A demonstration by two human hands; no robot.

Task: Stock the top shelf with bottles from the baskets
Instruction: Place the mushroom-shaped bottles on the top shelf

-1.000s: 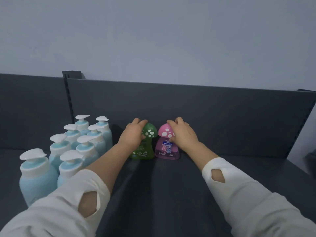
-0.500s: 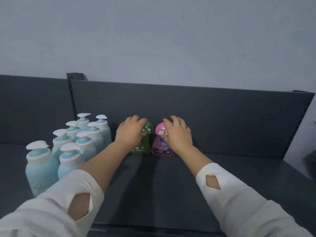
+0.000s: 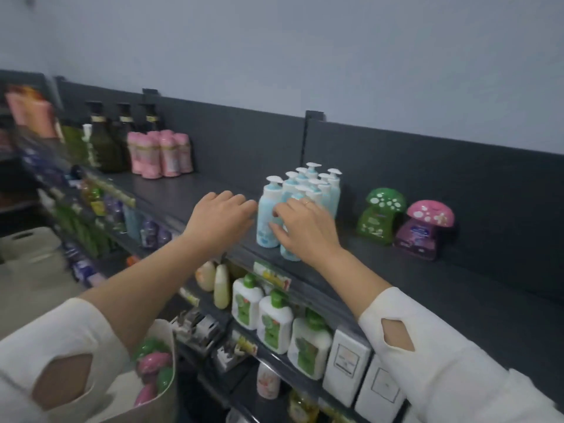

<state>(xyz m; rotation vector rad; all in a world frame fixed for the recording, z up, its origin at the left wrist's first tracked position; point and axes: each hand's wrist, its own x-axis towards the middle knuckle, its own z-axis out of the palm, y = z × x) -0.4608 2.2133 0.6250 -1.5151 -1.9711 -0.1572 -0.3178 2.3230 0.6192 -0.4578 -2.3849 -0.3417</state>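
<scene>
With the cluster of pale blue plastic pump bottles with white heads (image 3: 331,193) as centre, the dark grey back panel (image 3: 244,141) closes off twelve o'clock. At nine o'clock the dark grey metal top shelf (image 3: 195,190) lies bare as far as the group of pink plastic bottles (image 3: 161,154). At three o'clock a gap opens before the green mushroom-shaped bottle (image 3: 378,215), which has a pink-capped purple mushroom bottle (image 3: 424,230) just beside it. From six to eight o'clock the right hand (image 3: 308,227) and the left hand (image 3: 219,218) crowd the front edge.

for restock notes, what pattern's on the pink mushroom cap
White spots on the pink mushroom cap; head view.
</scene>
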